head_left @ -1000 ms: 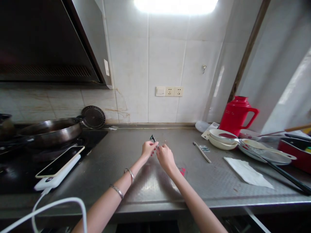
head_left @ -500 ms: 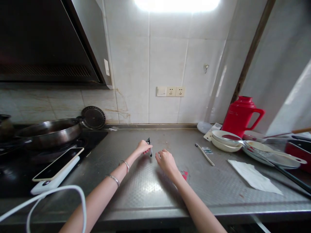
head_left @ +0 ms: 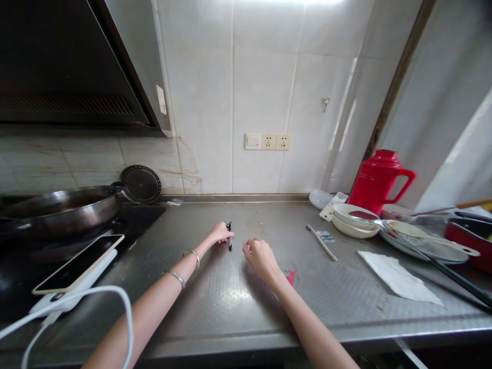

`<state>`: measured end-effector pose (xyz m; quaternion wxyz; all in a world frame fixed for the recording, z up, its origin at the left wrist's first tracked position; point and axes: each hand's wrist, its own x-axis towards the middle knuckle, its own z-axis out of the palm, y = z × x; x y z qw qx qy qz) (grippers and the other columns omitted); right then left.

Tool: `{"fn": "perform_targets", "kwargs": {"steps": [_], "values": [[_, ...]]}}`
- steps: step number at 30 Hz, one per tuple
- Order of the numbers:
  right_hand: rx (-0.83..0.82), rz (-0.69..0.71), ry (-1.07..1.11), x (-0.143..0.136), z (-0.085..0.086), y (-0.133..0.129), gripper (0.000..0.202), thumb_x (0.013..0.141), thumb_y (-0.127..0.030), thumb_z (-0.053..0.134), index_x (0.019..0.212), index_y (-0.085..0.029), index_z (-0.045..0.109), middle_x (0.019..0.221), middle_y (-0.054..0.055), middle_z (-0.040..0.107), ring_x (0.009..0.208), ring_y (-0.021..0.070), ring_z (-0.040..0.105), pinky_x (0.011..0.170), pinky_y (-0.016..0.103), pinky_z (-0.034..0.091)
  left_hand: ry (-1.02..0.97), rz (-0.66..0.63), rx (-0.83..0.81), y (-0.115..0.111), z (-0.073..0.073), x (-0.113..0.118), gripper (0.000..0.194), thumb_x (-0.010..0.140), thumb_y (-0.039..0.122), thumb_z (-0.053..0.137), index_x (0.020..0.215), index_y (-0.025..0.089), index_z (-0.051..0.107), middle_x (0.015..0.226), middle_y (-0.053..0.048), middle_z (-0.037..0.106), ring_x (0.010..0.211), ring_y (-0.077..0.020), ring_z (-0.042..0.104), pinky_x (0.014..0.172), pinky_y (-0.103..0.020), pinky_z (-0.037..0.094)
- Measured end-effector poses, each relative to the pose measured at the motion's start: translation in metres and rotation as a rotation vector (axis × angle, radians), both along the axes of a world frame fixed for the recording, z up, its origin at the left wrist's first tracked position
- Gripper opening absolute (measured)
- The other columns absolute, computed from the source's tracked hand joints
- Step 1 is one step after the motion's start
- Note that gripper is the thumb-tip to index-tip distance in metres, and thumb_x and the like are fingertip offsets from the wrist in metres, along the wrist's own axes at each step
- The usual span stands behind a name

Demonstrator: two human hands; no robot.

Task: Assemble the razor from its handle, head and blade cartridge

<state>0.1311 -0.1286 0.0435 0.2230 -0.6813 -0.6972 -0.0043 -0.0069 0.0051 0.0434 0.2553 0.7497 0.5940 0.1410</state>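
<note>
Razor (head_left: pixel 230 240), slim and dark-ended.

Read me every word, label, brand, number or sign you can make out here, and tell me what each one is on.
There is nothing I can read with certainty.
Red flask: small pale markings, too small to read.
Card by the bowls: print too small and blurred.
Small packet beside the toothbrush-like stick: too blurred.
White label on the range hood: no legible text.
</note>
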Motion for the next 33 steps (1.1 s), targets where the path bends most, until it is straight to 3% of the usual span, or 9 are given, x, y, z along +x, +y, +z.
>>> {"fn": "perform_targets", "kwargs": {"steps": [9,18,21,27,30,33], "values": [[-0.022,-0.024,0.013,0.001,0.003,-0.001,0.031,0.089,-0.028,0.039,0.083,-0.017,0.068,0.085,0.011,0.067,0.076,0.0173,0.064,0.061,0.021,0.037,0.033,-0.030,0.095,0.002,-0.009,-0.005,0.037,0.073,0.040,0.054,0.049,0.012,0.060,0.045,-0.005,0.057,0.043,-0.0118,0.051,0.048,-0.022,0.038],[-0.028,-0.106,-0.009,0.023,0.018,-0.005,0.029,0.086,-0.029,0.039,0.087,-0.020,0.067,0.089,0.009,0.069,0.080,0.0179,0.063,0.062,0.022,0.038,0.052,0.078,0.269,-0.026,-0.022,-0.006,0.031,0.075,0.043,0.052,0.062,0.016,0.062,0.071,-0.006,0.068,0.066,-0.0158,0.060,0.055,-0.022,0.035],[-0.084,-0.213,-0.054,0.057,0.024,-0.005,0.032,0.086,-0.032,0.038,0.084,-0.019,0.067,0.087,0.011,0.069,0.081,0.0197,0.064,0.061,0.022,0.038,0.055,0.100,0.236,-0.030,-0.021,-0.006,0.032,0.076,0.043,0.051,0.063,0.017,0.062,0.073,-0.007,0.068,0.069,-0.0170,0.061,0.056,-0.022,0.035],[-0.200,-0.446,-0.179,0.162,0.029,-0.003,0.031,0.085,-0.031,0.038,0.088,-0.016,0.065,0.092,0.016,0.067,0.085,0.0262,0.064,0.064,0.030,0.043,0.147,0.119,0.242,-0.034,-0.020,-0.002,0.035,0.077,0.046,0.046,0.069,0.018,0.065,0.080,-0.012,0.070,0.078,-0.0242,0.065,0.060,-0.026,0.040],[-0.289,-0.437,-0.218,0.203,0.026,-0.004,0.035,0.086,-0.041,0.039,0.093,-0.016,0.064,0.096,0.017,0.066,0.088,0.0278,0.063,0.068,0.033,0.044,0.180,0.111,0.252,-0.035,-0.019,0.000,0.036,0.078,0.045,0.045,0.071,0.017,0.066,0.082,-0.014,0.069,0.082,-0.0266,0.065,0.062,-0.028,0.041],[-0.346,-0.398,-0.236,0.226,0.019,-0.006,0.039,0.085,-0.047,0.041,0.098,-0.017,0.062,0.099,0.016,0.065,0.092,0.0282,0.063,0.070,0.035,0.044,0.200,0.102,0.259,-0.034,-0.019,0.001,0.035,0.078,0.044,0.045,0.072,0.017,0.067,0.083,-0.015,0.069,0.083,-0.0269,0.065,0.063,-0.028,0.042]]}}
